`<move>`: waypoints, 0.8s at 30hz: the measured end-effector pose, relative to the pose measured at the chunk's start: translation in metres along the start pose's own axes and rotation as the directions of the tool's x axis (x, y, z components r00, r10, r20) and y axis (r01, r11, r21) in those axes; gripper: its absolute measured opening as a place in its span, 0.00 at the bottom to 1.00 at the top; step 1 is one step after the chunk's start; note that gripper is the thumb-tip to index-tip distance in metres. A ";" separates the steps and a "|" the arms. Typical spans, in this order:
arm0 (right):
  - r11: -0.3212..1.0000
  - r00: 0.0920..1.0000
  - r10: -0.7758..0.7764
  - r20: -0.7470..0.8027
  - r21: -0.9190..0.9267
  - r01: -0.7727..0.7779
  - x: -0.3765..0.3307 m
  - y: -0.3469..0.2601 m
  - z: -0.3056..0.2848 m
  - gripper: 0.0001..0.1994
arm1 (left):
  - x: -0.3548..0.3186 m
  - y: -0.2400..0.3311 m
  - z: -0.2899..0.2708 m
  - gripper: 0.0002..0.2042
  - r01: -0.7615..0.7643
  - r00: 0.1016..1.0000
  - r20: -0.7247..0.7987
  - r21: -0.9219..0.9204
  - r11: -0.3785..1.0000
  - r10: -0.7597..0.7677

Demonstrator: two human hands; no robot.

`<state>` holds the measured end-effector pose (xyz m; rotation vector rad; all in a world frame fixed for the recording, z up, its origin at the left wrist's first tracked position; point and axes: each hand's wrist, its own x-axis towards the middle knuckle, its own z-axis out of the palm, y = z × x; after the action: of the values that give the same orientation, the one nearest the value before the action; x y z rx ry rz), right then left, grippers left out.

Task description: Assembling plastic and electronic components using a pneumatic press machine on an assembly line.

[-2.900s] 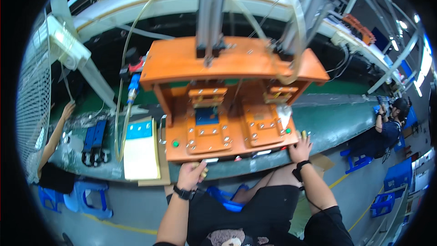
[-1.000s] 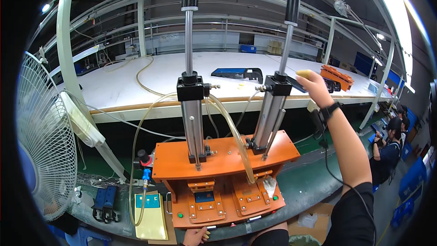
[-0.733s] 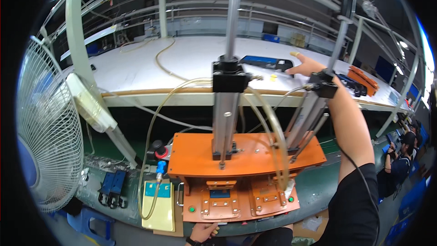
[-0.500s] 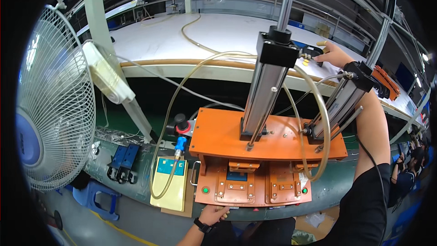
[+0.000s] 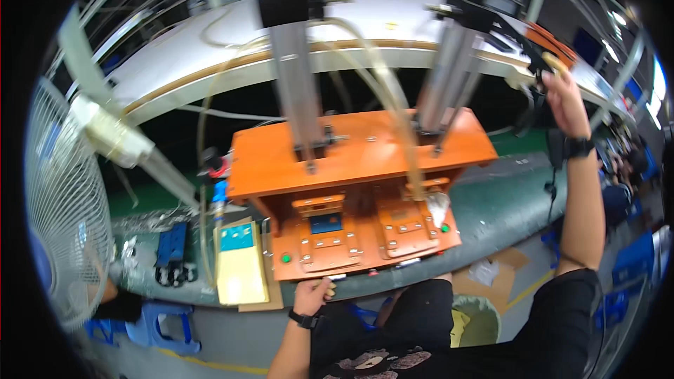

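My left hand [image 5: 312, 296] is at the front edge of the orange press fixture [image 5: 358, 161], its fingers curled together beside a small white piece at that edge. Whatever they hold, if anything, is hidden. My right hand [image 5: 567, 102] is raised at the far right, beyond the fixture, with its fingers closed on a black part [image 5: 537, 60] smeared by motion. Yellowish covers show on its fingertips. Two slotted orange plates sit under the fixture; a dark blue piece [image 5: 326, 223] lies in the left one. A green button [image 5: 286, 258] is at the near left corner.
Two cylinders with clear hoses rise from the fixture. Left of it lie a yellow pad [image 5: 239, 277] and blue-and-black parts [image 5: 173, 249]. A fan [image 5: 67, 217] stands far left, a white shelf [image 5: 281, 49] runs behind, and a green bin [image 5: 481, 319] is below right.
My right hand has left the shelf surface and come right and nearer, with the black part in it. My left hand stays at the fixture's front edge. The view has shifted right.
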<state>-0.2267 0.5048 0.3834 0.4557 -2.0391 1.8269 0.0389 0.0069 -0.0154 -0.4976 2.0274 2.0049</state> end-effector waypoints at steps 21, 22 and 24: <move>0.657 0.936 0.126 -0.328 -0.679 -0.327 -0.113 0.336 0.033 0.35 | 0.002 -0.010 -0.015 0.17 0.019 1.000 0.009 0.008 1.000 -0.019; 0.654 0.935 0.166 -0.313 -0.675 -0.342 -0.099 0.346 0.044 0.36 | 0.002 -0.016 -0.016 0.22 -0.022 1.000 -0.007 0.042 0.999 0.023; 0.689 0.921 0.264 -0.286 -0.613 -0.387 -0.078 0.365 0.061 0.39 | 0.002 -0.028 -0.023 0.16 -0.010 0.999 0.033 -0.009 1.000 0.011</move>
<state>-0.3323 0.4846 0.0212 -0.2889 -2.5593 1.0909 0.0499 -0.0159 -0.0417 -0.4532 2.0063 2.0155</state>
